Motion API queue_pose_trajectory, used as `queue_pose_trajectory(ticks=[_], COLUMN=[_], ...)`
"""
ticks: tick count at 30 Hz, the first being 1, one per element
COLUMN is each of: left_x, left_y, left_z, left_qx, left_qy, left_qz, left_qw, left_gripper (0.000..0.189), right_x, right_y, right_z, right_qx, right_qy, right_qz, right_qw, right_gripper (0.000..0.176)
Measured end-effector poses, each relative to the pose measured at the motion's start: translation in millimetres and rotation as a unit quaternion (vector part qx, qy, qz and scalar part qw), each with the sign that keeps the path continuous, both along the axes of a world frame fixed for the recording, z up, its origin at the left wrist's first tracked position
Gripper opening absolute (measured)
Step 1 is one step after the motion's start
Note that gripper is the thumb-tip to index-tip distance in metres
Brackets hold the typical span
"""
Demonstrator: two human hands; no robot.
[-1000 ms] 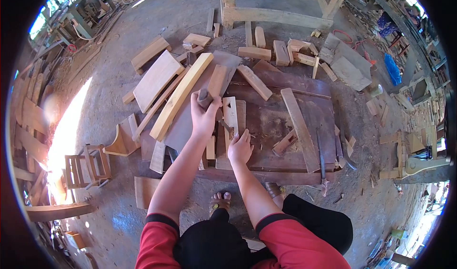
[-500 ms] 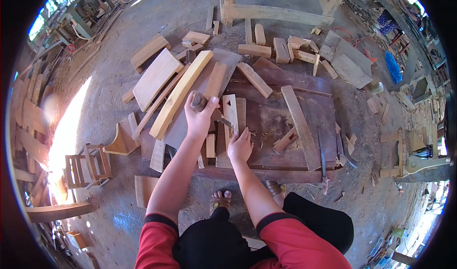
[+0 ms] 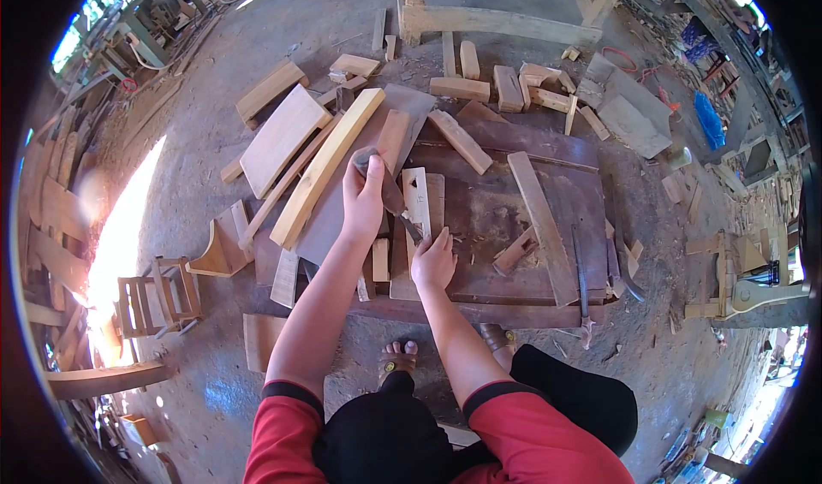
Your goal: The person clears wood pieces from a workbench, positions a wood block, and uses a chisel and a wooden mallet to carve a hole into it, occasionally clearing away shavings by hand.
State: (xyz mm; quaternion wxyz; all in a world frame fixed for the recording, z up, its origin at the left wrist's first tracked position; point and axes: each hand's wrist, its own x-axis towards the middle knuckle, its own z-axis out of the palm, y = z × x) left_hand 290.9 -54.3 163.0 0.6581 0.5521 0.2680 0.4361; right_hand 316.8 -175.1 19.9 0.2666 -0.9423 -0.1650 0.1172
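Note:
My left hand point(image 3: 363, 200) is closed around the rounded handle of a chisel point(image 3: 394, 197), whose blade slants down to the right onto a pale wooden piece point(image 3: 415, 195) with a notch near its far end. My right hand point(image 3: 434, 261) is closed on the near part of that pale piece, close to the blade tip; its fingers hide part of the wood. Beside the piece lies a browner wood block point(image 3: 436, 200). All this rests on a dark reddish-brown board point(image 3: 479, 270).
A long yellowish beam point(image 3: 330, 167) and a curved flat panel point(image 3: 282, 142) lie left. A long plank point(image 3: 543, 227) and a metal bar point(image 3: 580, 270) lie right. Several offcuts are scattered beyond the board, before a wooden frame point(image 3: 505, 23). A small chair point(image 3: 160, 300) stands left.
My left hand has tipped the chisel's handle, so more of the handle and blade shows, and has shifted slightly right. My right hand has barely moved.

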Motion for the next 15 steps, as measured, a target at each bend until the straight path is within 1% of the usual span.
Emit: queue_pose_trajectory(ticks=[2,4,5,7,9,11,13,15], left_x=[5,11,12,16,21,23,26,26], left_y=[0,2,6,15,23,25,22,21], left_z=[1,-1,-2,-4,1,5,10,11], left_qx=[0.007,0.01,0.009,-0.049,-0.051,-0.051,-0.014,-0.005], left_qy=[0.002,0.005,0.004,-0.013,-0.025,-0.038,-0.049,-0.052], left_qz=[0.005,0.044,0.044,0.062,0.073,0.085,0.075,0.07], left_qw=[1.0,0.999,0.999,0.997,0.996,0.994,0.996,0.996], left_gripper=[0.029,0.028,0.028,0.027,0.028,0.028,0.03,0.03], right_x=[0,0,0,0,-1,0,0,0], right_y=[0,0,0,0,0,0,0,0], right_z=[0,1,1,3,2,1,0,0], right_qx=[0.0,-0.001,-0.001,-0.001,0.001,-0.003,-0.006,-0.003], right_qy=[0.0,-0.001,0.003,0.007,-0.001,-0.001,-0.002,0.0], right_qz=[0.0,0.0,0.0,0.001,0.002,0.003,0.003,0.003], right_qw=[1.0,1.0,1.0,1.0,1.0,1.0,1.0,1.0], right_gripper=[0.051,0.051,0.05,0.05,0.049,0.049,0.049,0.049])
